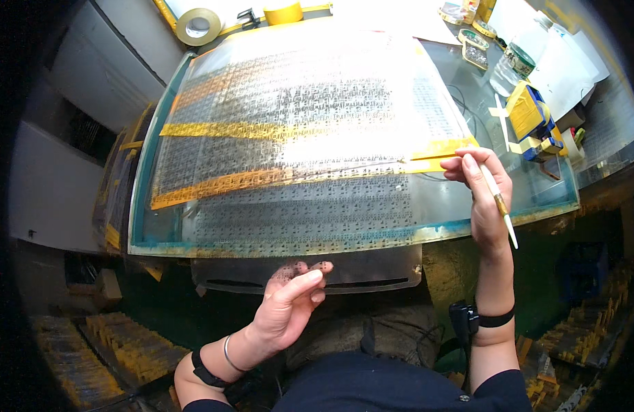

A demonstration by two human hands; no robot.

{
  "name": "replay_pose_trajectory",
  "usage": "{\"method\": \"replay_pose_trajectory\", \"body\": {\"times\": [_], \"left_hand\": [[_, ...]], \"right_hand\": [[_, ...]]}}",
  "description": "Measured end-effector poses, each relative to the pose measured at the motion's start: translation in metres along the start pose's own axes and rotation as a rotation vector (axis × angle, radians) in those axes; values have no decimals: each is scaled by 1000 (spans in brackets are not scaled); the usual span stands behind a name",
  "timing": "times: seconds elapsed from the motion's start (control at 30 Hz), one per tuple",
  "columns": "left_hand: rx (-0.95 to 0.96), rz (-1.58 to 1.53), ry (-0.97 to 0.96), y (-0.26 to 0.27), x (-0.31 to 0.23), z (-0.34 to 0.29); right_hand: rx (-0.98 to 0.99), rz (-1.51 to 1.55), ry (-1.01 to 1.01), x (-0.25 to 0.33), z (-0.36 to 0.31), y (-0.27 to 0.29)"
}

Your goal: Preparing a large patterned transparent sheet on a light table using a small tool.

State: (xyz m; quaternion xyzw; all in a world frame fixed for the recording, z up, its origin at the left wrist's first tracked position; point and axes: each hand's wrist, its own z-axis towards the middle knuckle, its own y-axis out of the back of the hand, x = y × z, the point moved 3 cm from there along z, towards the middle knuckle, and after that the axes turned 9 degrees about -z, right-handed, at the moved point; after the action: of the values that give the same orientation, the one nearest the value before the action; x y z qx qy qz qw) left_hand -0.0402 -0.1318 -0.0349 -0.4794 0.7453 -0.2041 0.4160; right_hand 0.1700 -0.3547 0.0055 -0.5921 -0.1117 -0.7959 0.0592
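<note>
A large clear film printed with rows of small black marks (317, 199) lies over a teal-edged glass panel (526, 199). Just beyond the panel's near edge, my left hand (289, 305) is closed, its thumb over the fingers. Black marks show across those fingers, so they appear to be behind the film's near edge. My right hand (485, 182) grips a slim white pen-shaped tool (507, 223) with a brown band. The tool's tapered end points down toward me. Its fingertips are beside an orange tape strip (433, 165) on the film's right side; whether they touch it, I cannot tell.
A yellow tape strip (224, 130) crosses the film. Tape rolls (198, 27) stand at the far left. At right are a yellow-and-blue tape dispenser (527, 113), a clear jar (509, 72) and more rolls. A dark translucent sheet (372, 271) juts out below the panel.
</note>
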Motion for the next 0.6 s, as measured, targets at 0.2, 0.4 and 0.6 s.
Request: {"method": "replay_pose_trajectory", "body": {"times": [0.2,0.4,0.6], "left_hand": [[-15,-30,-11,3,-2,-2],[-2,-53,-5,4,-2,-2],[-18,168,-121,5,-33,-21]], "right_hand": [[15,6,-9,-2,2,-4],[19,24,-15,-1,1,0],[23,27,-5,0,1,1]]}}
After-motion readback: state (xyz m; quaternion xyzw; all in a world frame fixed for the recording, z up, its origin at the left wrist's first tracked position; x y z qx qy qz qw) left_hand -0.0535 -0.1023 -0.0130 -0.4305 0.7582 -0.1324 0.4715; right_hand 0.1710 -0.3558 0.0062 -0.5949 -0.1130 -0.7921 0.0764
